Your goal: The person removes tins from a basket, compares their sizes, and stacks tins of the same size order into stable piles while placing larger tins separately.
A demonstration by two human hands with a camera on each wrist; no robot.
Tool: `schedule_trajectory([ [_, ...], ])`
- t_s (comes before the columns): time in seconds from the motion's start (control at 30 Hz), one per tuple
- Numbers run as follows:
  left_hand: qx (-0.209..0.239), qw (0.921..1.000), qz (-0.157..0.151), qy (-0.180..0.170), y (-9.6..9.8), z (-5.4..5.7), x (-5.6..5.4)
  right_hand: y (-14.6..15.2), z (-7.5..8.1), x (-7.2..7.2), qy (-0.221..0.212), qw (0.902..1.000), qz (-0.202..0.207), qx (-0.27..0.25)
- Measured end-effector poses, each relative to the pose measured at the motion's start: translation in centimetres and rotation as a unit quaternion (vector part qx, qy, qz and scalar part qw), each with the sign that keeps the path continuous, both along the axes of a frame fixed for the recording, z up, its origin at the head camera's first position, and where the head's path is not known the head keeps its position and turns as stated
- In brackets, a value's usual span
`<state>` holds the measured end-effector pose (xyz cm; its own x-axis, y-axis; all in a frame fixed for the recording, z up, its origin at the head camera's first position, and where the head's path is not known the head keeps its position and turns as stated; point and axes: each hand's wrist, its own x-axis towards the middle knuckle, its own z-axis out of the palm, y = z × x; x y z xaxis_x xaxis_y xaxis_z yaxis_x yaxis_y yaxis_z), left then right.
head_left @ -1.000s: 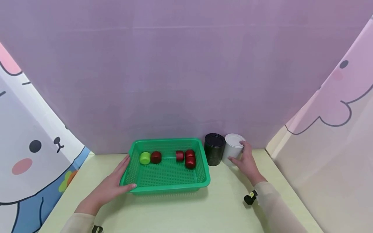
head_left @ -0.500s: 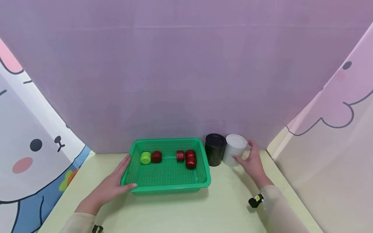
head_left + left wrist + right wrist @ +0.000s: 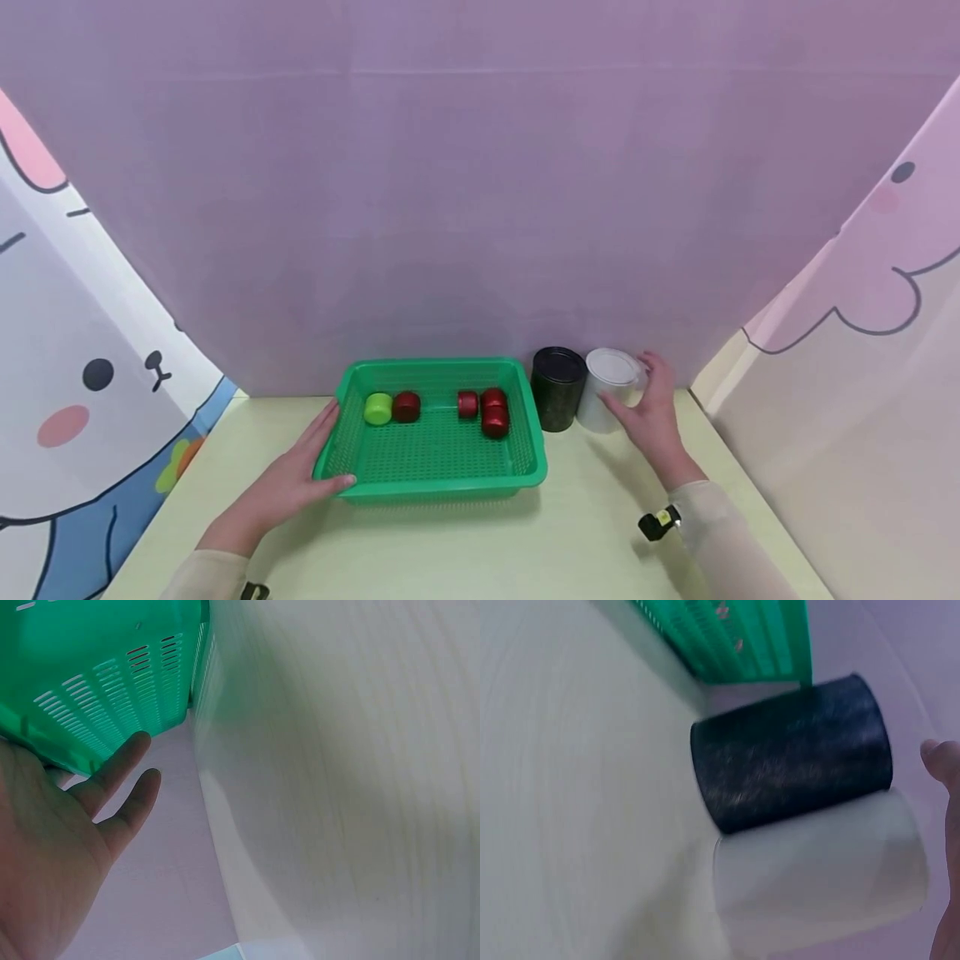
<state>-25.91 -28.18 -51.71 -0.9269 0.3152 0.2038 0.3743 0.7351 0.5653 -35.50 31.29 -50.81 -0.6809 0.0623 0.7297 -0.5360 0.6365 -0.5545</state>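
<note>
My left hand (image 3: 288, 483) lies at the left side of a green plastic basket (image 3: 442, 485), fingers straight along its outer wall and thumb at the front left corner. In the left wrist view two extended fingers (image 3: 124, 769) show outside the slotted basket wall (image 3: 105, 697). My right hand (image 3: 654, 421) is spread at the right side of a white lidded can (image 3: 602, 408). In the right wrist view its thumb (image 3: 939, 756) stands apart from the white can (image 3: 817, 874). A black can (image 3: 558, 396) stands upright against the white one, beside the basket.
In the basket lie a lime-green cylinder (image 3: 378, 408) and several dark red cylinders (image 3: 495, 422). A purple backdrop (image 3: 450, 208) rises behind the pale table (image 3: 465, 550). Cartoon-printed panels (image 3: 75, 358) flank both sides.
My right hand has shifted right, its fingers off the white can's lid and now at its right edge. The left hand and basket stay as they were.
</note>
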Motion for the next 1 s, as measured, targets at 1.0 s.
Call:
schedule_trajectory([
  [1.0, 0.014, 0.9998, 0.0, 0.012, 0.0, -0.5, -0.1, -12.8, 3.4, 0.5, -0.093, 0.9436, 0.235, 0.213],
])
